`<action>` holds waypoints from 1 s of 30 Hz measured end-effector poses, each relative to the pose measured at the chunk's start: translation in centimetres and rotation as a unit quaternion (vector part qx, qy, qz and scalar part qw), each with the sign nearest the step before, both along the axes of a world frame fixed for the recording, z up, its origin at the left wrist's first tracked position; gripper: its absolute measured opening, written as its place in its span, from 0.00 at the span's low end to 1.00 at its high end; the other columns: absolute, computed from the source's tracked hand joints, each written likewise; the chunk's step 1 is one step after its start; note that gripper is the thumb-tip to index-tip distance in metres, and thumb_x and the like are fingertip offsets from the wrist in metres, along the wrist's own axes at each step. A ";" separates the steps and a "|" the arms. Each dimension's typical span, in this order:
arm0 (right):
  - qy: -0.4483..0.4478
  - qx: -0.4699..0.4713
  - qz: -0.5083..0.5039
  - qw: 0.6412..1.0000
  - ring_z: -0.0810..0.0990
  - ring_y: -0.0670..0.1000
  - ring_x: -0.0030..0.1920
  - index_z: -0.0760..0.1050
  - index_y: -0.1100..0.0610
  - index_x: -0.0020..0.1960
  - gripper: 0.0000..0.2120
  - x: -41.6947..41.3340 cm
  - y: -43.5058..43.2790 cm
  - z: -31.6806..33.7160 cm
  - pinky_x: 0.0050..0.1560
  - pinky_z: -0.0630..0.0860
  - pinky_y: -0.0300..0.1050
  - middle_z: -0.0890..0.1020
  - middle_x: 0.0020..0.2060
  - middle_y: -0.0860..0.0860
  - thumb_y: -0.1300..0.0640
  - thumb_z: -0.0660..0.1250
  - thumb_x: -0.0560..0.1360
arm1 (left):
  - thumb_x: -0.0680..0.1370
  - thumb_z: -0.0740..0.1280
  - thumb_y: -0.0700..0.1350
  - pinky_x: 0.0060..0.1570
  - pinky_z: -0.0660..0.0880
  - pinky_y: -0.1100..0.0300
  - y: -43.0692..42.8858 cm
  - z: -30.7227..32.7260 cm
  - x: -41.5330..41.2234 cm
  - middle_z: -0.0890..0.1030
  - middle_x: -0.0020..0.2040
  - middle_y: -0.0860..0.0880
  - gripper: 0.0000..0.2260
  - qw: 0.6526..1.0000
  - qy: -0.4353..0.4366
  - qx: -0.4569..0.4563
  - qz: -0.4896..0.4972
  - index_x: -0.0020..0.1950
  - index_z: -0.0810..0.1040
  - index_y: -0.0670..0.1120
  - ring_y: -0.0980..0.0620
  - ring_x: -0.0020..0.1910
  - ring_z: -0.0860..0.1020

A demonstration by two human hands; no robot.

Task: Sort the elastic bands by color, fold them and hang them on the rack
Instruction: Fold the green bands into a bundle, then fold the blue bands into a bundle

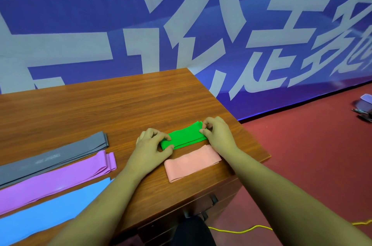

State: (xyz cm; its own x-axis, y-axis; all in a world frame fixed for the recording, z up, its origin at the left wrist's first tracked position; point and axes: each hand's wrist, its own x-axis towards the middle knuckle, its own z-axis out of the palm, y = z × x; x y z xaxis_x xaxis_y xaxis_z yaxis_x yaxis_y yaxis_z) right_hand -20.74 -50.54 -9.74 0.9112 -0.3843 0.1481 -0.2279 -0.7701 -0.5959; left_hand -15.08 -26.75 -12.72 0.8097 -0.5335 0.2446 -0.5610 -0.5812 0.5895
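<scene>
Folded bright-green elastic band [184, 138], flat on the brown wood-grain table [100, 104], spanning between the two hands. Left hand [153, 145]: thumb and curled fingers pinch its near-left end. Right hand [218, 135]: fingertips pinch the layered far-right end. The band looks thin, light, soft and springy, so its folds may creep open; best held at the ends, layers squeezed together. Just nearer than the fingers lies a folded salmon-pink band [192, 163]. Well left of them lie a long grey band [60, 155], a purple band [60, 179] and a blue band [50, 211]. No rack is in view.
</scene>
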 end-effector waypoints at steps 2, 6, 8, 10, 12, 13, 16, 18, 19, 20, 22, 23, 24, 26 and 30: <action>0.026 -0.025 -0.007 0.999 0.78 0.49 0.53 0.78 0.50 0.47 0.02 0.2 0.0 0.5 0.45 0.79 0.35 0.75 0.50 0.49 0.52 0.69 0.77 | 0.76 0.66 0.55 0.64 0.65 0.54 0.0 0.3 0.0 0.70 0.54 0.56 0.12 1.000 0.013 0.012 -0.003 0.58 0.78 0.57 0.55 0.58 0.67; 0.011 -0.054 -0.002 0.998 0.74 0.52 0.59 0.80 0.51 0.55 0.10 -0.5 1.1 2.7 0.55 0.79 0.45 0.74 0.54 0.51 0.49 0.64 0.79 | 0.77 0.66 0.52 0.66 0.66 0.54 0.9 2.4 0.0 0.70 0.57 0.55 0.11 0.999 0.005 0.018 -0.038 0.58 0.80 0.53 0.55 0.60 0.67; 0.003 -0.045 0.024 0.999 0.75 0.51 0.60 0.79 0.53 0.59 0.13 -1.4 2.7 3.9 0.58 0.78 0.46 0.76 0.58 0.51 0.49 0.63 0.79 | 0.75 0.64 0.52 0.63 0.68 0.56 2.5 4.5 -0.3 0.74 0.55 0.55 0.12 0.998 -0.019 0.000 -0.061 0.55 0.81 0.51 0.57 0.56 0.70; -0.012 -0.040 0.056 0.998 0.75 0.51 0.61 0.78 0.56 0.62 0.15 -2.4 5.2 4.9 0.61 0.74 0.45 0.77 0.60 0.52 0.50 0.63 0.79 | 0.75 0.63 0.52 0.59 0.69 0.60 5.3 6.4 -0.8 0.78 0.52 0.55 0.11 0.998 -0.021 -0.020 -0.051 0.52 0.80 0.50 0.58 0.53 0.73; -0.025 -0.033 0.094 0.995 0.75 0.52 0.63 0.77 0.58 0.63 0.17 -3.3 8.4 5.3 0.64 0.69 0.44 0.78 0.61 0.53 0.52 0.64 0.78 | 0.76 0.66 0.49 0.53 0.69 0.68 9.1 7.5 -1.4 0.79 0.49 0.54 0.04 0.999 -0.020 -0.032 0.006 0.49 0.80 0.52 0.56 0.50 0.75; -0.029 -0.026 0.111 0.993 0.74 0.53 0.63 0.76 0.59 0.63 0.17 -3.7 10.1 5.4 0.65 0.67 0.43 0.78 0.61 0.54 0.52 0.65 0.78 | 0.77 0.68 0.45 0.50 0.68 0.71 11.2 7.5 -1.7 0.79 0.47 0.53 0.03 0.999 -0.022 -0.036 0.034 0.47 0.79 0.54 0.56 0.48 0.76; -0.036 -0.015 0.152 0.988 0.73 0.54 0.65 0.74 0.60 0.65 0.19 -4.7 15.3 5.0 0.66 0.64 0.42 0.76 0.63 0.55 0.52 0.65 0.78 | 0.77 0.69 0.38 0.46 0.71 0.67 16.8 7.4 -3.5 0.81 0.45 0.52 0.10 0.993 -0.012 -0.041 0.106 0.45 0.78 0.55 0.60 0.43 0.76; -0.030 -0.012 0.178 0.984 0.73 0.54 0.64 0.73 0.60 0.65 0.19 -5.3 18.6 4.3 0.65 0.65 0.42 0.76 0.63 0.55 0.53 0.65 0.78 | 0.77 0.68 0.37 0.43 0.72 0.65 20.4 7.3 -5.0 0.81 0.43 0.52 0.08 0.986 0.005 -0.063 0.151 0.46 0.78 0.52 0.61 0.40 0.77; -0.024 -0.010 0.191 0.981 0.73 0.54 0.63 0.73 0.60 0.65 0.18 -5.6 20.3 3.9 0.64 0.65 0.43 0.76 0.62 0.55 0.54 0.64 0.77 | 0.77 0.68 0.37 0.41 0.71 0.68 22.2 7.0 -5.7 0.81 0.42 0.54 0.09 0.982 0.008 -0.075 0.176 0.46 0.78 0.52 0.62 0.39 0.76; -0.021 -0.008 0.206 0.978 0.73 0.54 0.63 0.73 0.59 0.64 0.17 -5.9 21.9 3.5 0.64 0.66 0.44 0.76 0.61 0.55 0.55 0.64 0.77 | 0.77 0.68 0.38 0.40 0.70 0.69 24.0 6.7 -6.5 0.81 0.41 0.55 0.09 0.976 0.009 -0.079 0.204 0.45 0.77 0.53 0.62 0.38 0.76; -0.019 -0.002 0.235 0.972 0.73 0.55 0.62 0.74 0.60 0.63 0.17 -6.4 25.0 2.6 0.64 0.68 0.46 0.76 0.59 0.55 0.56 0.63 0.76 | 0.77 0.68 0.37 0.38 0.70 0.67 27.2 5.9 -8.1 0.81 0.40 0.54 0.10 0.962 0.008 -0.090 0.258 0.44 0.77 0.53 0.61 0.37 0.75; -0.020 -0.003 0.249 0.968 0.73 0.55 0.62 0.74 0.60 0.63 0.17 -6.6 26.6 2.2 0.65 0.68 0.48 0.76 0.59 0.56 0.56 0.63 0.76 | 0.76 0.68 0.37 0.39 0.69 0.66 28.6 5.4 -8.9 0.81 0.41 0.53 0.10 0.956 0.004 -0.093 0.279 0.44 0.78 0.52 0.61 0.37 0.75; -0.022 -0.008 0.261 0.965 0.73 0.56 0.62 0.74 0.60 0.62 0.17 -6.8 28.2 1.7 0.66 0.68 0.49 0.76 0.58 0.56 0.55 0.62 0.76 | 0.76 0.68 0.36 0.40 0.69 0.63 29.9 4.9 -9.6 0.80 0.42 0.52 0.09 0.951 -0.003 -0.089 0.297 0.45 0.78 0.51 0.59 0.38 0.75; -0.027 -0.018 0.280 0.959 0.73 0.56 0.60 0.74 0.61 0.59 0.17 -7.2 31.2 1.0 0.64 0.69 0.52 0.77 0.57 0.55 0.53 0.59 0.75 | 0.74 0.69 0.34 0.45 0.69 0.57 32.1 3.7 -10.6 0.79 0.43 0.50 0.11 0.946 -0.030 -0.073 0.314 0.45 0.77 0.50 0.51 0.42 0.76; -0.047 -0.050 0.321 0.944 0.75 0.57 0.59 0.76 0.61 0.59 0.19 -7.7 36.2 -0.3 0.64 0.71 0.52 0.78 0.57 0.55 0.52 0.57 0.75 | 0.70 0.65 0.43 0.50 0.65 0.55 35.2 1.2 -11.6 0.76 0.44 0.47 0.07 0.922 -0.050 -0.022 0.383 0.46 0.79 0.46 0.43 0.46 0.74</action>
